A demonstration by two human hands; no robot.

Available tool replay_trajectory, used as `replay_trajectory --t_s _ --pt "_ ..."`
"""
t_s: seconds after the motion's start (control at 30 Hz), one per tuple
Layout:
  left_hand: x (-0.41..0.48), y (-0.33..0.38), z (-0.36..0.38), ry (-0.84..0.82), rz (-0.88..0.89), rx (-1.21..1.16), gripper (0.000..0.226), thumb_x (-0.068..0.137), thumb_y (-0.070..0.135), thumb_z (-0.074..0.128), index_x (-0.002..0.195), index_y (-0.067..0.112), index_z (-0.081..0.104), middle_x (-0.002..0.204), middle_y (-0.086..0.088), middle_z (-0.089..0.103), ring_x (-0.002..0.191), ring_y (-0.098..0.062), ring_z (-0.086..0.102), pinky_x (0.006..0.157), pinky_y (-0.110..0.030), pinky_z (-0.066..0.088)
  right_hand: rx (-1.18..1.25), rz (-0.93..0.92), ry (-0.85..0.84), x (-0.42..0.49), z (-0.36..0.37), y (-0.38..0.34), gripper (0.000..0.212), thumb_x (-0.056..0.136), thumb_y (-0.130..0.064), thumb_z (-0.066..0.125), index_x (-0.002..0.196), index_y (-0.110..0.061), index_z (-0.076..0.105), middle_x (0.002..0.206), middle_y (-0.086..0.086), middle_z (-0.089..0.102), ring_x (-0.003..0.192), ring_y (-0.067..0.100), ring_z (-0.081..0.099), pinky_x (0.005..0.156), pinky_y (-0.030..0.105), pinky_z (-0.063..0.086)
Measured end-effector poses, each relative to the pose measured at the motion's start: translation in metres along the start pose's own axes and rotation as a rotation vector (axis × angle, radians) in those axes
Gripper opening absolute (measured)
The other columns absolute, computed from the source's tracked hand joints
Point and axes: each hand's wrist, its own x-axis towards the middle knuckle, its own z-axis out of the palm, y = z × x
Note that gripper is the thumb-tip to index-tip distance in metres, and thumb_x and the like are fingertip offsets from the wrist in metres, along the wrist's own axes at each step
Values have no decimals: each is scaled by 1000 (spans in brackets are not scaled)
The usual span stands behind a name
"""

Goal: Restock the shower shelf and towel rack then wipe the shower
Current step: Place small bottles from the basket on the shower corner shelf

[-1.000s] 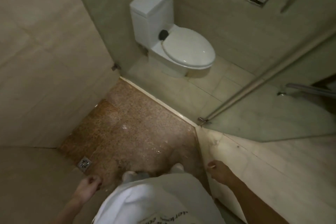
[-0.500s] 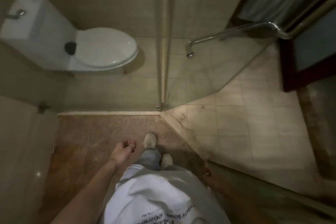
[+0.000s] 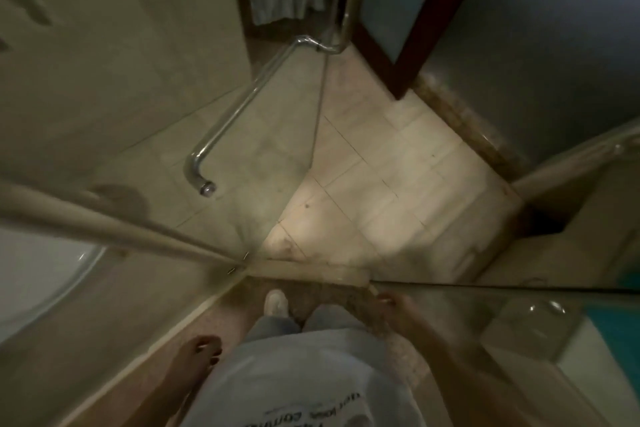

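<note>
I stand inside the shower on its brown speckled floor (image 3: 346, 291), looking down at the open glass shower door (image 3: 263, 156) with its chrome handle (image 3: 242, 107). My left hand (image 3: 201, 354) hangs low by my hip, fingers loosely curled, holding nothing. My right hand (image 3: 394, 308) hangs at the right by the glass panel (image 3: 519, 322), fingers relaxed and apart, empty. No towel, bottle or cloth is in view. The frame is blurred by motion.
The shower's raised threshold (image 3: 311, 269) lies just ahead of my shoe (image 3: 276, 302). Beyond it is beige tiled bathroom floor (image 3: 381, 191) and a dark wooden door frame (image 3: 426, 21). The toilet's white edge (image 3: 41, 281) shows at the left through glass.
My view has swung to the right, from the toilet towards the shower opening and the room door. Both hands stay low at my sides and empty.
</note>
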Motion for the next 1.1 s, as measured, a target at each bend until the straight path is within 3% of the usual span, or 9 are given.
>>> replay_trajectory --t_s 0.1,0.2,0.27,0.37,0.43,0.57,0.73,0.9,1.1 --pt "11 35 0 -68 41 144 10 97 12 62 97 5 69 97 -18 71 86 -31 69 73 -36 53 167 67 98 -44 -25 -79 10 81 -36 75 81 -33 66 79 -8 69 89 28 71 86 47 57" --pt "21 67 10 -135 87 265 12 97 17 62 102 10 70 100 -11 72 89 -27 71 78 -36 55 269 143 87 -63 -48 -117 25 93 -18 68 74 -31 58 69 -9 62 66 11 61 61 22 49" --pt "28 97 20 -169 97 328 12 97 21 62 103 13 69 101 -8 72 90 -24 71 75 -32 53 263 183 105 -56 -57 -117 29 94 -15 68 72 -32 57 70 -9 61 64 8 61 58 16 45" --pt "39 150 42 -210 130 362 9 98 16 61 99 12 69 101 -12 72 86 -23 69 68 -25 49 323 269 127 -29 -63 -103 15 94 -12 67 79 -15 65 70 0 64 62 12 64 65 28 54" --pt "53 188 57 -220 161 397 8 98 16 61 100 12 68 101 -11 71 86 -22 68 66 -24 47 298 315 95 0 -68 -91 11 94 -16 65 98 -7 70 84 12 70 78 27 68 78 41 56" --pt "81 275 91 -231 186 447 8 98 17 62 101 14 68 101 -8 71 89 -20 68 69 -24 49 229 299 41 64 -95 -88 20 95 -17 57 104 -2 68 90 15 67 72 24 59 67 27 47" --pt "109 392 125 -242 210 576 26 76 39 66 92 20 73 88 -4 75 83 -22 71 81 -35 55 334 314 71 143 -172 -107 33 85 -26 61 101 1 72 86 19 71 80 30 65 73 38 53" --pt "96 545 194 -256 375 642 8 95 19 63 93 18 71 90 -4 73 84 -21 68 72 -31 50 463 263 158 171 -272 -148 13 95 -18 60 108 -15 63 95 7 67 94 31 68 82 35 53" --pt "84 683 280 -359 446 549 15 98 18 59 109 17 69 103 -4 74 99 -19 70 87 -31 52 543 300 304 174 -323 -144 28 95 -17 57 120 -8 65 96 8 72 89 25 69 78 32 52"
